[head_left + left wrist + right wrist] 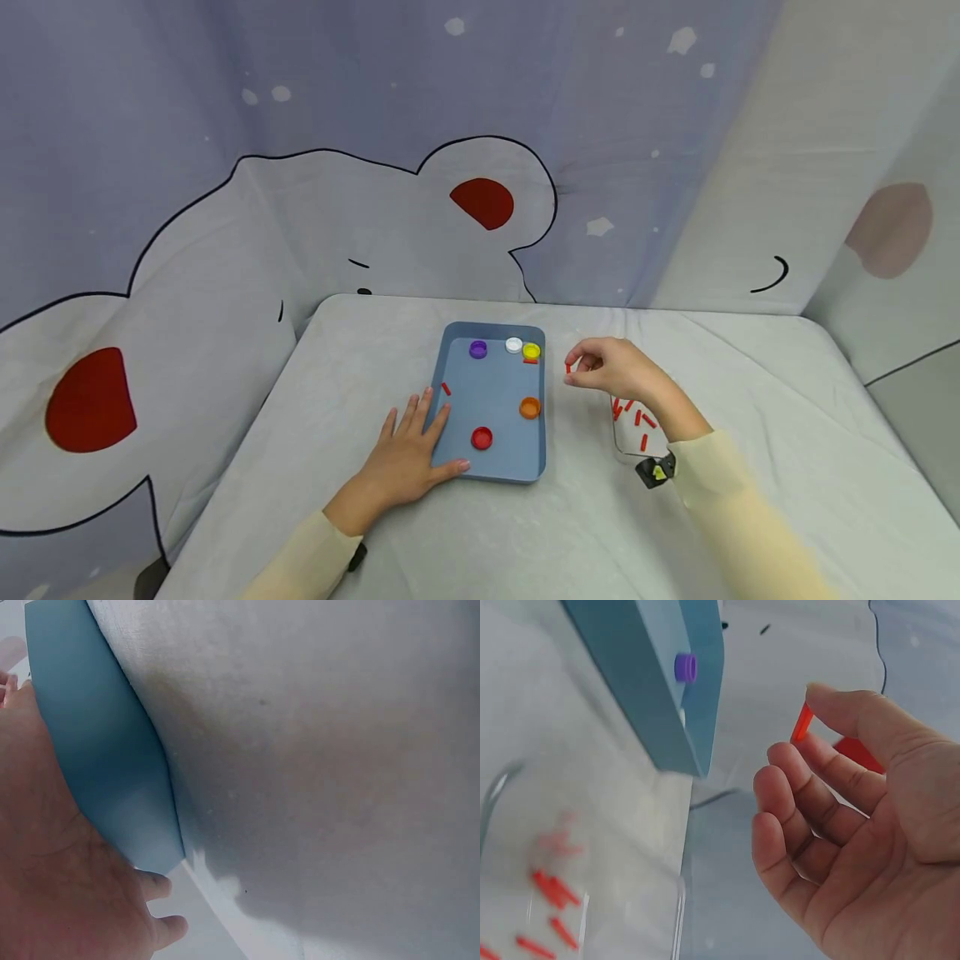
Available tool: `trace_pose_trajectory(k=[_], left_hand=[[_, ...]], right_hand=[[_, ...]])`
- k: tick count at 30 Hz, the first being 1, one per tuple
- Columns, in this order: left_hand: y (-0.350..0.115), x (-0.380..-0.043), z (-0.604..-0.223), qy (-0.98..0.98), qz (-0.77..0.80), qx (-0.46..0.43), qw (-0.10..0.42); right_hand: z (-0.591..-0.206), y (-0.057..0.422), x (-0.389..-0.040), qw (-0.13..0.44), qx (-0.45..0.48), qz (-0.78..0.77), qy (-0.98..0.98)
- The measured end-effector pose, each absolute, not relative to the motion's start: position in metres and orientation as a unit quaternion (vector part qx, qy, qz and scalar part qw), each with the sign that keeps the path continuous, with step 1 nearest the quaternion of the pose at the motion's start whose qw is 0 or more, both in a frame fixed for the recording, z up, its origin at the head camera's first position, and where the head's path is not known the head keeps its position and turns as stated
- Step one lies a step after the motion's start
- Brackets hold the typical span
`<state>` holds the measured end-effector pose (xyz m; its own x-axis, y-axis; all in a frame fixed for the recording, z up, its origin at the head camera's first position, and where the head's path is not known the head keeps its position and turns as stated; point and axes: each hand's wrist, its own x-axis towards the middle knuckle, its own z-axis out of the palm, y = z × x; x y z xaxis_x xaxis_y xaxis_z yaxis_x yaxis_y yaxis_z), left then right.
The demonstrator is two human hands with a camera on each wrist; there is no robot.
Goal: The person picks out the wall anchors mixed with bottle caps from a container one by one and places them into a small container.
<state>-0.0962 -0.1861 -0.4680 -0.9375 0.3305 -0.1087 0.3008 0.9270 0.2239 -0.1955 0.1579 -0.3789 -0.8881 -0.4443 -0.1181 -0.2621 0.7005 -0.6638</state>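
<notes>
Between thumb and index finger, my right hand (pixel 613 367) pinches a small red stick (pixel 802 722), held up just right of the blue tray (pixel 491 462). My left hand (pixel 405 457) lies spread over the tray's lower left edge, fingers straight. Inside the tray stand a purple cap (pixel 477 349), a white cap (pixel 513 344), a yellow cap (pixel 531 351), an orange cap (pixel 529 407) and a red cap (pixel 482 437). One red stick (pixel 446 388) lies near the tray's left wall, and another red stick (pixel 530 362) lies just below the yellow cap.
A clear container (pixel 625 446) with several red sticks (pixel 638 417) stands right of the tray, partly hidden under my right forearm. White cloth (pixel 360 350) covers the table, and a printed curtain (pixel 375 217) hangs behind it.
</notes>
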Motion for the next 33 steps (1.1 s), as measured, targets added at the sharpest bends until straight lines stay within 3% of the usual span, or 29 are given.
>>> trace_pose_trajectory(k=[17, 33], left_hand=[[-0.188, -0.092, -0.47, 0.977, 0.113, 0.166, 0.07], [-0.188, -0.095, -0.474, 0.979, 0.106, 0.162, 0.063]], right_hand=[[-0.39, 0.228, -0.168, 0.126, -0.156, -0.348, 0.916], [-0.402, 0.245, -0.161, 0.123, -0.167, -0.347, 0.914]])
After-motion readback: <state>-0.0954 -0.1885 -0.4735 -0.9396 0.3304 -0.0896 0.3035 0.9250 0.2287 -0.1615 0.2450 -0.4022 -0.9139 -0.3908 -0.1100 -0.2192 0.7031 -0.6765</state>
